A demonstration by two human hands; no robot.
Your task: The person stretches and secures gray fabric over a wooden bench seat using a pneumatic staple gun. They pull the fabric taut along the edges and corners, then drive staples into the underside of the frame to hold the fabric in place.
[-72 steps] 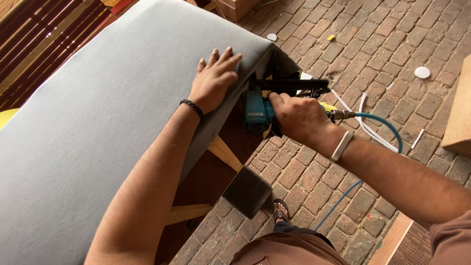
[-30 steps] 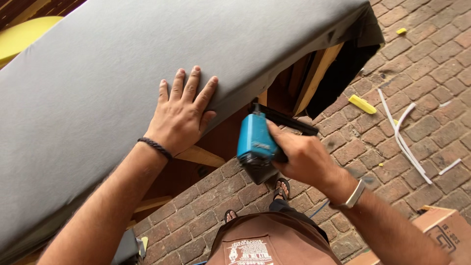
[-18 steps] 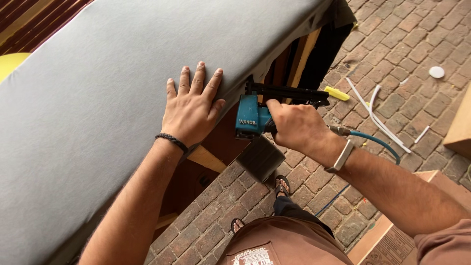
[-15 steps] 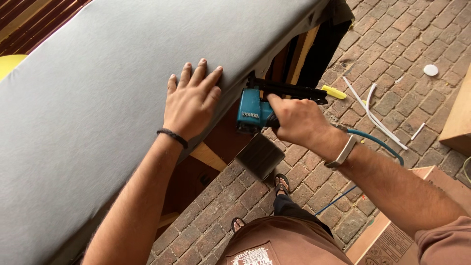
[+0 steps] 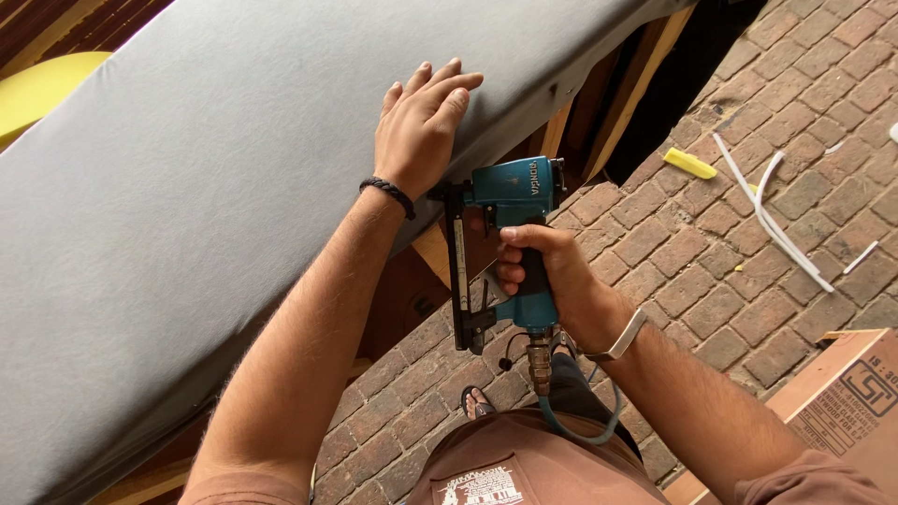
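Stretching across the left and middle of the view, the grey upholstery fabric (image 5: 187, 215) lies smooth over a long padded furniture piece, with a bit of yellow surface (image 5: 42, 89) showing past its far edge. The left hand (image 5: 421, 126) lies flat on the fabric near its lower edge, fingers straight and close together, gripping nothing, only pressing the cloth down. A dark braided bracelet (image 5: 388, 194) sits on that wrist.

Just below and to the right of that hand, the right hand (image 5: 543, 281) is wrapped tight around the handle of a teal pneumatic staple gun (image 5: 510, 238), whose long black magazine (image 5: 456, 271) runs down toward the person. Its head sits close under the left palm, by the edge where the fabric folds toward the wooden frame (image 5: 636, 65). The nose itself is hidden behind the gun body, so whether it touches the cloth cannot be told.

The risk, as I judge it, lies in that closeness: a shot fired at a slant could send a staple toward the left fingers. If the flat hand eases, the cloth may slacken and be stapled with a wrinkle.

An air hose (image 5: 580, 421) loops under the right wrist and could snag. Farther right, white plastic strips (image 5: 776, 215) and a yellow scrap (image 5: 690, 164) lie on the brick paving (image 5: 711, 299), with a cardboard box (image 5: 851, 393) at the edge.
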